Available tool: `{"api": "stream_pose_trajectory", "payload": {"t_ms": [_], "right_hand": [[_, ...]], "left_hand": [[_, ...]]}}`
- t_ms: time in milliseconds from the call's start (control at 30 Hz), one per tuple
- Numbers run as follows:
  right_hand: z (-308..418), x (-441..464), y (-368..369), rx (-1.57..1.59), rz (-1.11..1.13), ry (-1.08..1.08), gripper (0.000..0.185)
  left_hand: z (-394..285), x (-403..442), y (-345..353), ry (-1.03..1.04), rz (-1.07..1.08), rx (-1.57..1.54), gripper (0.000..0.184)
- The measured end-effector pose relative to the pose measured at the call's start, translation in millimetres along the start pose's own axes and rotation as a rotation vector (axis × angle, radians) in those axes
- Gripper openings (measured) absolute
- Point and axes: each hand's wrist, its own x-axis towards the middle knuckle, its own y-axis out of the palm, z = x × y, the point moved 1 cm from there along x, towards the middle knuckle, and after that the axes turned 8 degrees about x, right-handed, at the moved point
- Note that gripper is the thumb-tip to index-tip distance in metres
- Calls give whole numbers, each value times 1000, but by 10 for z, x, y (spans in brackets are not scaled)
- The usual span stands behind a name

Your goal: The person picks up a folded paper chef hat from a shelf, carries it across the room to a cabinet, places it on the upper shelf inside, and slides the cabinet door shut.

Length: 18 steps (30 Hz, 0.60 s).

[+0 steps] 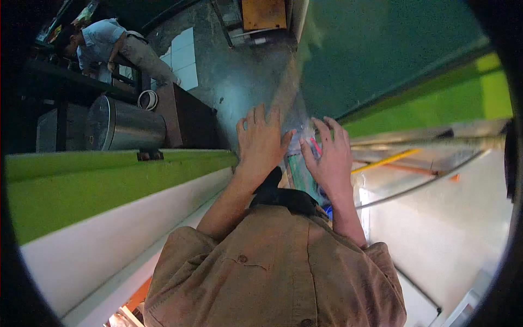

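My left hand is held out in front of my body, palm down with its fingers spread. To its right, my right hand is also open, fingers apart and slightly curved. Between the two hands shows a blurred, clear plastic-looking thing with a bit of red near my right fingers. Whether either hand touches it I cannot tell. Below the hands, a greenish strip is partly hidden by my right hand and my clothing.
Green-and-white wall edges flank me. A dark green panel stands at the right. On the left are a metal drum, a dark brown box and a person bending over a dark bench. A wooden stool stands farther ahead.
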Motion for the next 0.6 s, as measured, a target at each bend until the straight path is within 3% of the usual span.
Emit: {"api": "stream_pose_trajectory", "payload": {"t_ms": [267, 600], "right_hand": [[-19, 957, 93, -102, 118, 56, 52], [-266, 2130, 435, -105, 167, 37, 61]], "left_hand": [[342, 724, -18, -15, 62, 6, 62], [724, 1590, 42, -55, -36, -6, 54]]}}
